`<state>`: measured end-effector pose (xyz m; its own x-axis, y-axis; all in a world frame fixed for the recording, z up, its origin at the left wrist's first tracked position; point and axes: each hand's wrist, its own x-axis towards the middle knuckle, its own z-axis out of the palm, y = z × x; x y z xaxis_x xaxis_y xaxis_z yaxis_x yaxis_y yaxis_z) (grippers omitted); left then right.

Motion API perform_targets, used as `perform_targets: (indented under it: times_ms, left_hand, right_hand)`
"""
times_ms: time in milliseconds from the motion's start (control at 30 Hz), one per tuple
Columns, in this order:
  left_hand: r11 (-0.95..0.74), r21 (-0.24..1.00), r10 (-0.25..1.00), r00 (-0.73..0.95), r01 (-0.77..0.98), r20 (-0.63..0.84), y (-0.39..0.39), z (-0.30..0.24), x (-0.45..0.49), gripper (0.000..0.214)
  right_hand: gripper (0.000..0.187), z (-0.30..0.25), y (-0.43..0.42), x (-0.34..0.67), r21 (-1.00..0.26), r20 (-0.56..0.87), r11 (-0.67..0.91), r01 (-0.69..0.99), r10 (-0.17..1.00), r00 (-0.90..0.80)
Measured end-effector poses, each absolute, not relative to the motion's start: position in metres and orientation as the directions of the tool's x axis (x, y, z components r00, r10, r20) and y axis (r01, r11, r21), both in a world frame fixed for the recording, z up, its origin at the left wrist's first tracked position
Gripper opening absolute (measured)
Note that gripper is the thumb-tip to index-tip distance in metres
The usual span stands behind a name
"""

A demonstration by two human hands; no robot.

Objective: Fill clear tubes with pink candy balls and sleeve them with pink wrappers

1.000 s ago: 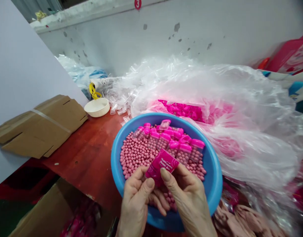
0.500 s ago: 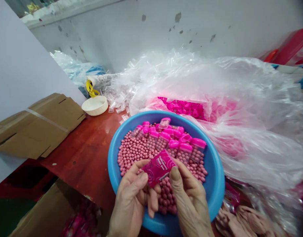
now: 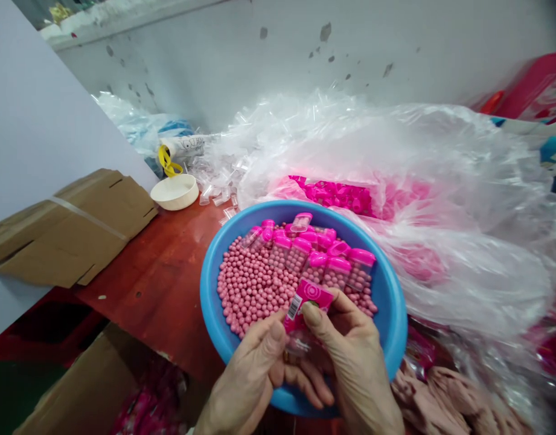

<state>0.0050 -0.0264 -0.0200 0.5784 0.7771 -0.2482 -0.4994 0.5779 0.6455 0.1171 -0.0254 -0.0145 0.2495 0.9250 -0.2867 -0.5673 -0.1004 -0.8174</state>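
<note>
My right grip (image 3: 354, 356) pinches a pink printed label (image 3: 307, 305) between thumb and fingers, while my left grip (image 3: 246, 380) presses its thumb against the label's lower edge, fingers curled. The label sits just above a blue plastic basin (image 3: 207, 302) holding loose pink beads (image 3: 246, 284) and pink-capped clear vials (image 3: 336, 272). The basin rests on a red wooden table (image 3: 155, 266), beside a clear plastic bag (image 3: 440, 163).

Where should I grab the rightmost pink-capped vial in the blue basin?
Pinch the pink cap of the clear vial from above and the right: it lies on the pink beads at the row's end, cap pointing away, with a neighbouring vial only on its left.
</note>
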Motion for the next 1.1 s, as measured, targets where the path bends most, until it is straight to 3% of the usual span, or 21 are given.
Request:
perform_targets:
  times_ms: [133,400,600,1000,1100]
  left_hand:
    - [0.591,0.643,0.771,0.574,-0.487,-0.275,-0.026,-0.018,0.004,0.025]
    - [0.561,0.666,0.805,0.513,-0.491,-0.300,-0.025,-0.015,0.006,0.026]
    - [0.510,0.745,0.835,0.455,-0.430,-0.309,-0.028,-0.018,0.008,0.027]
    - [0.388,0.881,0.911,0.260,-0.271,-0.321,-0.033,-0.022,0.009,0.041]
    - [0.321,0.917,0.945,0.145,-0.236,-0.293,-0.033,-0.023,0.010,0.042]
  right_hand:
    - [0.028,-0.014,-0.029,0.114,-0.813,-0.301,-0.108,-0.572,0.919,0.255]
    - [0.032,-0.019,-0.036,0.111,-0.792,-0.305,-0.123,-0.598,0.928,0.213]
    - [0.024,-0.023,-0.038,0.113,-0.799,-0.293,-0.092,-0.594,0.923,0.251]
    - [0.014,-0.027,-0.035,0.116,-0.886,-0.208,-0.069,-0.459,0.943,0.260]
    - [0.013,-0.027,-0.035,0.116,-0.900,-0.197,-0.058,-0.432,0.938,0.284]
